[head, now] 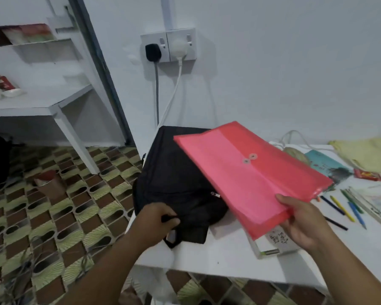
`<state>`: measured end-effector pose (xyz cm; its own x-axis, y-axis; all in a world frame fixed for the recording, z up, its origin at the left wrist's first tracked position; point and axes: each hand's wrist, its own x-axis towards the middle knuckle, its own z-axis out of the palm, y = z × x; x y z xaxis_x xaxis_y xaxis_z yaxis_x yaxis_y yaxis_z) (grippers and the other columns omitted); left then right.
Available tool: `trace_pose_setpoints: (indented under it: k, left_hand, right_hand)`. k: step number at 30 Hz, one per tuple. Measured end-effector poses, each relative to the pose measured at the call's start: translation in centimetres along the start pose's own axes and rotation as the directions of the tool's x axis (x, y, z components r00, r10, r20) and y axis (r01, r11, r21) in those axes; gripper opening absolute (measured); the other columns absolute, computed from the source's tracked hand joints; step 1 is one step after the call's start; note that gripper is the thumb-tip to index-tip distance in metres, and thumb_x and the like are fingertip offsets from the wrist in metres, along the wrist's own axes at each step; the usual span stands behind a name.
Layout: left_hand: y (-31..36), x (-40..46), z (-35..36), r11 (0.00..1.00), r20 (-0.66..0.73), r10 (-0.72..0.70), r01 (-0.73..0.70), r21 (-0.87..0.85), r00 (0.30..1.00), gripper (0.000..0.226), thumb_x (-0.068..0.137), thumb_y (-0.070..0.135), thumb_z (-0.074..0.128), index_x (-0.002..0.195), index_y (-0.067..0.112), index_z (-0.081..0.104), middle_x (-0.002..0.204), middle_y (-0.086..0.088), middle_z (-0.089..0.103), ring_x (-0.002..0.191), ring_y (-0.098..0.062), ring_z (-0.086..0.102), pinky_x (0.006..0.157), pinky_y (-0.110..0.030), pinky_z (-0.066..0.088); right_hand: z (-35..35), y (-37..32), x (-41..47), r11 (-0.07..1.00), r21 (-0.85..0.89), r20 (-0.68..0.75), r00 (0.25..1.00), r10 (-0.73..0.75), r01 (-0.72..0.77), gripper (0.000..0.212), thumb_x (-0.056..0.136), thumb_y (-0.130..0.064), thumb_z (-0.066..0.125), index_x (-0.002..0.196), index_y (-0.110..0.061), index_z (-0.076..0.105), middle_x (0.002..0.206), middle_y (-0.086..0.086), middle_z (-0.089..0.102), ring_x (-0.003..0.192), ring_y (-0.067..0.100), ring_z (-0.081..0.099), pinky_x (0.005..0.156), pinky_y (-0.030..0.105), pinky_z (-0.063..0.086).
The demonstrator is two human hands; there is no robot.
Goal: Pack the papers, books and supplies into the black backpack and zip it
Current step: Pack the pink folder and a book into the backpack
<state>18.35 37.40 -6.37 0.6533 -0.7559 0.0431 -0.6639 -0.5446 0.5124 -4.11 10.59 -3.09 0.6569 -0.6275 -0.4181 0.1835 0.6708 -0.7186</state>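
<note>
On the white counter (pixel 218 256) lies the black backpack (pixel 176 172). Your left hand (pixel 156 221) has its grip closed on the bag's near edge. Your right hand (pixel 304 223) pinches the red folder (pixel 251 175) (tilted, partly over the bag). Colored pencils (pixel 348 208) lie nearby.

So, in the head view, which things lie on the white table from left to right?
Black backpack → red folder, held above it → teal booklet → coloured pencils → pale yellow cloth.

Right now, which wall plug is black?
The left plug, black with a grey cord; the plug beside it is white with a white cord.
</note>
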Motion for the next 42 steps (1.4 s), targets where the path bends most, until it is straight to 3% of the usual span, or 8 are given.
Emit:
trace_pose_setpoints:
  k: [7, 11, 14, 23, 28, 30, 33, 42]
  left_hand:
    - [3.5, 4.0, -1.7, 0.967, 0.007, -0.008, 0.009, -0.253, 1.000, 0.038, 0.099, 0.030, 0.058, 0.063, 0.019, 0.052, 0.059, 0.006, 0.052, 0.055, -0.004, 0.048, 0.060, -0.027, 0.038]
    - [5.0, 6.0, -3.3, 0.973, -0.150, 0.065, -0.096, -0.210, 0.987, 0.022, 0.102, 0.030, 0.051, 0.086, 0.016, 0.052, 0.070, 0.001, 0.056, 0.062, -0.009, 0.051, 0.063, -0.029, 0.037]
    - [5.5, 6.9, -5.5, 0.967, 0.044, 0.162, -0.150, -0.208, 0.986, 0.041, 0.090, 0.031, 0.072, 0.109, 0.023, 0.036, 0.080, 0.010, 0.050, 0.071, -0.003, 0.048, 0.067, -0.020, 0.037]
    - [2.2, 8.8, -5.4, 0.613, -0.234, 0.702, -0.404, 0.679, 0.673, 0.016, 0.066, 0.003, 0.060, 0.067, 0.019, 0.061, 0.115, -0.008, 0.048, 0.097, -0.031, 0.046, 0.073, -0.039, 0.030]
    - [-0.7, 10.4, -3.1, 0.659, -0.041, 0.387, -0.246, 0.711, 0.921, 0.055, 0.070, 0.030, 0.078, 0.121, 0.015, 0.064, 0.134, -0.012, 0.039, 0.096, -0.038, 0.053, 0.073, -0.046, 0.053]
    - [-1.4, 10.5, -2.3, 0.666, 0.103, 0.182, -0.200, 0.719, 0.978, 0.108, 0.076, 0.064, 0.063, 0.159, 0.022, 0.009, 0.165, -0.012, -0.002, 0.140, -0.051, 0.023, 0.107, -0.061, 0.033]
    - [-2.8, 11.2, -1.9, 0.661, 0.269, 0.069, -0.246, 0.709, 0.961, 0.136, 0.061, 0.085, 0.063, 0.150, 0.036, -0.027, 0.160, -0.003, -0.034, 0.149, -0.046, -0.015, 0.107, -0.077, 0.010]
    - [-5.5, 17.7, -3.2, 0.846, 0.393, 0.263, -0.406, 0.345, 0.881, 0.086, 0.076, 0.052, 0.074, 0.145, 0.029, 0.027, 0.124, -0.012, 0.061, 0.112, -0.035, 0.061, 0.095, -0.043, 0.050]
  right_hand:
    - [-1.1, -1.0, -3.5, 0.996, 0.019, -0.072, 0.994, -0.088, 0.090, 0.030, 0.094, 0.002, 0.054, 0.123, -0.008, 0.057, 0.114, 0.014, 0.069, 0.082, 0.022, 0.076, 0.075, 0.042, 0.061]
    - [-1.9, -3.0, -4.5, 0.992, 0.015, -0.086, 0.989, -0.123, 0.124, 0.041, 0.093, 0.002, 0.055, 0.133, -0.006, 0.053, 0.127, 0.019, 0.065, 0.090, 0.024, 0.075, 0.074, 0.042, 0.063]
    - [-2.6, -3.9, -5.3, 0.995, -0.019, -0.100, 0.990, -0.101, 0.099, 0.047, 0.090, 0.002, 0.056, 0.137, -0.005, 0.052, 0.131, 0.020, 0.063, 0.092, 0.026, 0.073, 0.076, 0.044, 0.061]
    - [-3.1, -3.4, -7.2, 0.994, -0.019, -0.155, 0.982, -0.107, 0.105, 0.055, 0.082, -0.002, 0.060, 0.136, -0.005, 0.053, 0.129, 0.019, 0.065, 0.085, 0.023, 0.076, 0.068, 0.040, 0.063]
    - [-1.7, -0.9, -8.4, 0.992, -0.038, -0.247, 0.961, -0.127, 0.122, 0.076, 0.058, -0.011, 0.083, 0.129, -0.003, 0.057, 0.127, 0.019, 0.066, 0.091, 0.026, 0.074, 0.067, 0.038, 0.064]
    - [-0.9, 0.1, -8.8, 0.992, -0.026, -0.262, 0.957, -0.124, 0.122, 0.054, 0.072, -0.006, 0.074, 0.123, -0.002, 0.058, 0.125, 0.021, 0.065, 0.085, 0.025, 0.075, 0.067, 0.039, 0.064]
    - [0.5, 1.6, -9.1, 0.993, -0.035, -0.280, 0.953, -0.119, 0.114, 0.038, 0.086, -0.001, 0.059, 0.124, -0.002, 0.057, 0.124, 0.022, 0.065, 0.085, 0.027, 0.073, 0.071, 0.040, 0.061]
    - [3.6, 5.4, -12.9, 0.996, -0.083, -0.407, 0.912, -0.059, 0.027, 0.059, 0.065, -0.002, 0.076, 0.122, 0.000, 0.064, 0.119, 0.028, 0.068, 0.102, 0.045, 0.069, 0.084, 0.073, 0.046]
